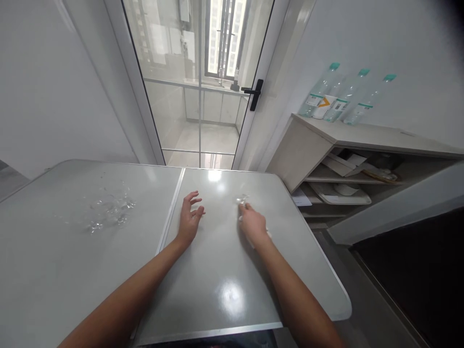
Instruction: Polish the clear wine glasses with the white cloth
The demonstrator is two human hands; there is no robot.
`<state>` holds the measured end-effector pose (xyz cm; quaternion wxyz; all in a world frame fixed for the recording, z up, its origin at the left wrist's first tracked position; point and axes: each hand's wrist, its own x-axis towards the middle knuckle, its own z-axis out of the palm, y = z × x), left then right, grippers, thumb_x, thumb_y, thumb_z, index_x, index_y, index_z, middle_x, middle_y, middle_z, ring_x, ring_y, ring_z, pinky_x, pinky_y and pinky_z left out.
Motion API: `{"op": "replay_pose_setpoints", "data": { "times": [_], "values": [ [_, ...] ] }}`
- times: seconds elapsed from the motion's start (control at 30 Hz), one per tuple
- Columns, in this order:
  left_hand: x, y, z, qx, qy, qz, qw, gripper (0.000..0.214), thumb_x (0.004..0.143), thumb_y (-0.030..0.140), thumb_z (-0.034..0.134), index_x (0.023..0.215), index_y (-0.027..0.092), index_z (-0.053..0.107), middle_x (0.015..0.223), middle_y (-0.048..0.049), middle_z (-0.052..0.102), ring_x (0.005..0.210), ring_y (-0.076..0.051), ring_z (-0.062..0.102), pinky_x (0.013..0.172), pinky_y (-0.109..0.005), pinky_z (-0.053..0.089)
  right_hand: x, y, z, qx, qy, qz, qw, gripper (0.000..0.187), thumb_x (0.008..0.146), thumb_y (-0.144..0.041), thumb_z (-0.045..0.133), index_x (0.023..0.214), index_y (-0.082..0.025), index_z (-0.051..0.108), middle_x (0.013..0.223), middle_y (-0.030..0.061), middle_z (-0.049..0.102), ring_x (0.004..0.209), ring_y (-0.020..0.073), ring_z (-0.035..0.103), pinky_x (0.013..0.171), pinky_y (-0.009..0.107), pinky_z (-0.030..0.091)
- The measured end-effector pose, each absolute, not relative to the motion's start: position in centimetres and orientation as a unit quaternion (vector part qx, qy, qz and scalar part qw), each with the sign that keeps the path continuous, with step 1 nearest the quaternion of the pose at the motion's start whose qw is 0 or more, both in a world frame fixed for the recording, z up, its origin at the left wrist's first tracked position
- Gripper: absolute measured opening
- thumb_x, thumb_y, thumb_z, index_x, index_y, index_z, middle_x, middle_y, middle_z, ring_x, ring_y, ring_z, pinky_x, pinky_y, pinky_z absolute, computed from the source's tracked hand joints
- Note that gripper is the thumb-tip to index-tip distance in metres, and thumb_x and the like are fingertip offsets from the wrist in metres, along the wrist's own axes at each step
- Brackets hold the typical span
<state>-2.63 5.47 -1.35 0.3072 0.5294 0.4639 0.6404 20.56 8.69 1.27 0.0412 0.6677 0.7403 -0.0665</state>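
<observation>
My right hand [253, 224] is closed with its knuckles up, low over the grey-white table [203, 285]. Bits of a white cloth or tissue [268, 234] poke out from beneath it; most of this is hidden. Just beyond the fingertips lies a small wet, shiny patch [242, 198]. My left hand [189, 220] is open beside the table's seam, fingers spread and slightly curled, holding nothing. On the left half of the table, a larger splash of water-like liquid [110, 212] glistens in scattered drops.
A metal strip [170, 210] divides the tabletop. To the right stands a low shelf unit [311, 145], with several plastic bottles [350, 99] with green caps on top and trays inside. A glass door [199, 96] with a black handle [256, 95] rises behind the table.
</observation>
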Motion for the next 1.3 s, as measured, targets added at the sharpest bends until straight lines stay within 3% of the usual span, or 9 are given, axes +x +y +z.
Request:
{"op": "replay_pose_setpoints", "data": {
  "times": [0.2, 0.67, 0.8, 0.9, 1.0, 1.13, 1.3],
  "values": [
    [-2.5, 5.5, -1.5, 0.536, 0.467, 0.633, 0.308, 0.033, 0.097, 0.043, 0.061, 0.128, 0.030, 0.058, 0.140, -0.0094, 0.049, 0.111, -0.023, 0.060, 0.069, -0.032, 0.065, 25.2, 10.9, 1.4, 0.717, 0.694, -0.054, 0.033, 0.054, 0.092, -0.015, 0.048, 0.145, -0.027, 0.055, 0.139, 0.0145, 0.062, 0.107, 0.0258, 0.072, 0.084, 0.033, 0.050],
    [-2.7, 5.4, -1.6, 0.530, 0.493, 0.635, 0.271, 0.027, 0.097, 0.040, 0.062, 0.120, 0.027, 0.058, 0.129, -0.0087, 0.053, 0.106, -0.020, 0.062, 0.066, -0.030, 0.065, 24.7, 10.2, 1.5, 0.719, 0.692, -0.064, 0.026, 0.051, 0.092, -0.020, 0.050, 0.143, -0.025, 0.056, 0.140, 0.0156, 0.058, 0.099, 0.0247, 0.073, 0.080, 0.032, 0.049],
    [-4.0, 5.6, -1.1, 0.579, 0.544, 0.596, 0.120, 0.020, 0.100, 0.032, 0.054, 0.118, 0.024, 0.058, 0.119, -0.0101, 0.061, 0.110, -0.022, 0.065, 0.090, -0.041, 0.062, 25.2, 10.1, 1.1, 0.713, 0.698, -0.065, 0.013, 0.053, 0.092, -0.023, 0.048, 0.144, -0.025, 0.055, 0.138, 0.0154, 0.058, 0.100, 0.0264, 0.072, 0.078, 0.032, 0.050],
    [-6.3, 6.1, -0.3, 0.606, 0.590, 0.529, -0.072, 0.019, 0.098, 0.023, 0.054, 0.116, 0.023, 0.060, 0.119, -0.0120, 0.067, 0.119, -0.026, 0.064, 0.116, -0.056, 0.041, 25.3, 10.2, 1.1, 0.711, 0.699, -0.074, 0.014, 0.056, 0.091, -0.023, 0.049, 0.146, -0.024, 0.055, 0.140, 0.0164, 0.057, 0.102, 0.0265, 0.072, 0.079, 0.032, 0.050],
    [-8.3, 6.5, 0.7, 0.595, 0.621, 0.471, -0.196, 0.022, 0.094, 0.016, 0.054, 0.114, 0.022, 0.062, 0.125, -0.0124, 0.067, 0.117, -0.026, 0.065, 0.125, -0.061, 0.021, 25.3, 10.1, 1.5, 0.712, 0.699, -0.068, 0.017, 0.047, 0.090, -0.022, 0.049, 0.134, -0.022, 0.065, 0.135, 0.0162, 0.062, 0.102, 0.0273, 0.072, 0.079, 0.033, 0.051],
    [-9.8, 6.5, 2.5, 0.579, 0.657, 0.419, -0.241, 0.026, 0.091, 0.012, 0.052, 0.112, 0.021, 0.064, 0.131, -0.0133, 0.064, 0.117, -0.028, 0.063, 0.126, -0.062, 0.015, 25.0, 9.8, 2.3, 0.731, 0.677, -0.081, 0.020, 0.036, 0.087, -0.023, 0.052, 0.114, -0.023, 0.076, 0.113, 0.0140, 0.073, 0.097, 0.0292, 0.074, 0.076, 0.032, 0.050],
    [-12.6, 6.5, 4.7, 0.577, 0.682, 0.392, -0.219, 0.027, 0.089, 0.012, 0.052, 0.111, 0.022, 0.063, 0.128, -0.0125, 0.064, 0.117, -0.029, 0.060, 0.125, -0.062, 0.013, 24.6, 9.5, 2.8, 0.735, 0.672, -0.087, -0.007, 0.036, 0.085, -0.025, 0.055, 0.113, -0.027, 0.077, 0.103, 0.0120, 0.077, 0.091, 0.0290, 0.074, 0.070, 0.031, 0.047]
  ]
}}
